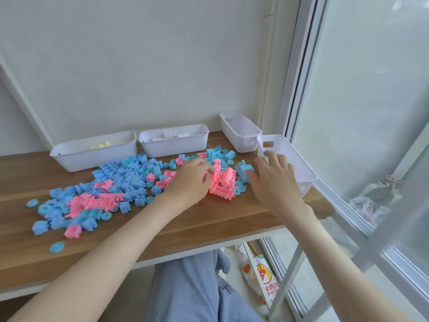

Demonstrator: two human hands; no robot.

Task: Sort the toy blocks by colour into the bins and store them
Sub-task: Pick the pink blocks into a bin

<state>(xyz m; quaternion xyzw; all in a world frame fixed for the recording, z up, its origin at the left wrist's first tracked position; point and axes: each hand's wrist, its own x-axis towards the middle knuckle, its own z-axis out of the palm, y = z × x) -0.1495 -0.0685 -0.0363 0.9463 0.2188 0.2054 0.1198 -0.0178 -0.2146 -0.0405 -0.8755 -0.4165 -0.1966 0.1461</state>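
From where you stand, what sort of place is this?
Likely a room at home: a wooden table beside a big window, toy blocks spread across it, a printed bag underneath.

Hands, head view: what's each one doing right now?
Left hand: fingers curled round pink blocks.
Right hand: open, holding nothing.

Pink and blue blocks [111,182], white bins [174,140], wood-grain table [209,219]
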